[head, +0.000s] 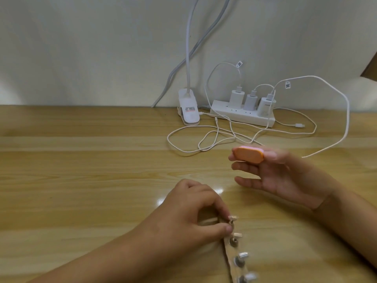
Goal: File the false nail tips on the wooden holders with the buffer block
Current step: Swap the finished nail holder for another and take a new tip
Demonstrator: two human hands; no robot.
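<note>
Your wooden table fills the lower two thirds of the frame, against a pale wall. At upper centre a white clip lamp base sits on the table's far edge, its neck rising out of the top of the frame.

Your left hand comes in from the lower left corner and sits at lower centre, knuckles up. Its thumb and forefinger pinch the topmost of the wooden holders, and the other fingers are curled in. The holders run in a row from that pinch down to the bottom edge, just right of centre. Each carries one of the false nail tips, though blur hides their detail.

Right of the lamp, at the wall, a white power strip lies with three chargers plugged in. White cables loop over the table in front of it.

The orange buffer block is at right of centre, held above the table and well apart from the holders. Your right hand pinches it between thumb and forefinger, palm turned toward the left of the frame. Its remaining fingers stretch out, spread below the block.
</note>
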